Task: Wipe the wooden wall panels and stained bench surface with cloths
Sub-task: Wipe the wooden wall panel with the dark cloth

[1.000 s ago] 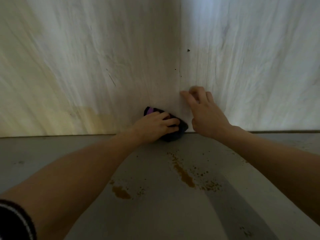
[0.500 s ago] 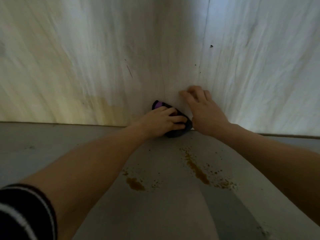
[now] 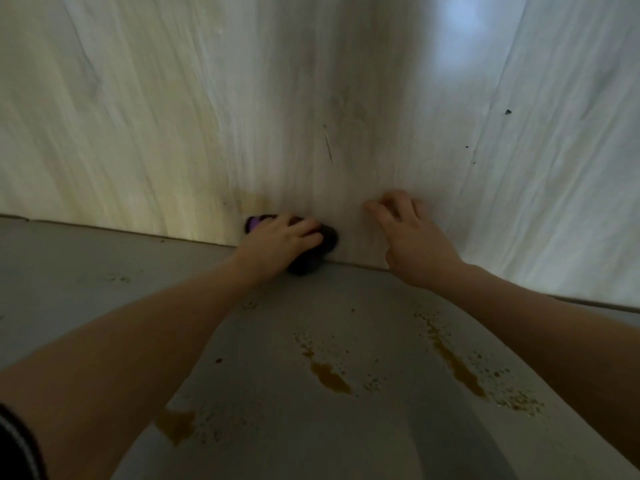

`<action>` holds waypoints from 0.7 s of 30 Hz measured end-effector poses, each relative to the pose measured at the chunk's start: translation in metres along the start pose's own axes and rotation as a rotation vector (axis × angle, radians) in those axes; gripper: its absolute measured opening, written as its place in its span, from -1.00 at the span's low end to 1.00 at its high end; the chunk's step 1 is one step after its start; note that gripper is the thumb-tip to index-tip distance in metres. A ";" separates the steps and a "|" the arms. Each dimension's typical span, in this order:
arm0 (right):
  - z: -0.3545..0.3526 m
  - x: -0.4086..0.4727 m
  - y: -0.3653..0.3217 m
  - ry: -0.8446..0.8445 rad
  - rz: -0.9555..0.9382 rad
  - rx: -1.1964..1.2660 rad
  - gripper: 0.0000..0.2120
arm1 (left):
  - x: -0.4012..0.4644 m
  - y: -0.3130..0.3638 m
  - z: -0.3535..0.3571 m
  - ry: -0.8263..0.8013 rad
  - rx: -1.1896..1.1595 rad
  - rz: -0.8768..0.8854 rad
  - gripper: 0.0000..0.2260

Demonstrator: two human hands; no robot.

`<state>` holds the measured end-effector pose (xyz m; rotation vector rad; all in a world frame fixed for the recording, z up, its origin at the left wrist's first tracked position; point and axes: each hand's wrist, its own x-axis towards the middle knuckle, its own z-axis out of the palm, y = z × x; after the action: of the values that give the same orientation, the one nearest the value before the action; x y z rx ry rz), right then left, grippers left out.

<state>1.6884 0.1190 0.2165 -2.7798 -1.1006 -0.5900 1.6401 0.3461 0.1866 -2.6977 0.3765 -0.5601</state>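
Your left hand [image 3: 284, 237] pressed a dark cloth [image 3: 313, 252] with a purple edge against the foot of the wall panel [image 3: 173, 116], right where it met the bench [image 3: 69, 271]. Your fingers were curled over the top of the cloth, clamping it to the wood. Your right hand [image 3: 412, 237] rested on the panel just beside it, fingertips bent against the surface and holding nothing; no second cloth showed under it.

The cloth looked soft, light and bunched, so it would likely fold and slip under a loose palm; a hold across its middle with spread fingers should keep it flat. The brown stains [image 3: 329, 375] on the bench lay untouched nearer you, and they would probably need firmer pressure.
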 end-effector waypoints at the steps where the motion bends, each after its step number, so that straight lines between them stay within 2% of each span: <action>1: -0.001 0.002 -0.002 -0.001 0.001 -0.007 -0.31 | 0.007 0.011 -0.003 -0.016 -0.007 0.046 -0.54; 4: -0.001 0.008 -0.011 -0.004 -0.009 -0.021 -0.34 | 0.019 0.020 -0.004 0.029 -0.040 0.122 -0.55; 6: 0.000 0.012 -0.018 -0.013 -0.015 -0.032 -0.33 | 0.012 0.004 -0.001 0.033 -0.044 0.094 -0.55; 11: 0.003 0.022 -0.031 -0.021 -0.011 -0.010 -0.31 | -0.030 -0.064 0.010 0.156 -0.178 -0.270 -0.52; 13: 0.005 0.023 -0.036 -0.036 -0.012 0.007 -0.31 | -0.040 -0.071 0.014 0.239 -0.269 -0.469 -0.55; 15: 0.006 0.024 -0.038 -0.041 -0.012 0.020 -0.31 | -0.031 -0.053 0.013 0.281 -0.337 -0.557 -0.60; 16: 0.006 0.025 -0.040 -0.042 -0.016 0.015 -0.31 | -0.025 -0.041 0.010 0.278 -0.359 -0.525 -0.61; 19: 0.006 0.029 -0.044 -0.037 -0.016 0.011 -0.29 | -0.003 -0.013 0.007 0.250 -0.366 -0.257 -0.60; 21: 0.006 0.032 -0.046 -0.032 -0.019 0.020 -0.29 | -0.001 -0.018 0.007 0.269 -0.363 -0.218 -0.59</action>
<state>1.6806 0.1747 0.2212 -2.7749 -1.1334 -0.5349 1.6456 0.3647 0.1871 -3.0394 0.2752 -1.0111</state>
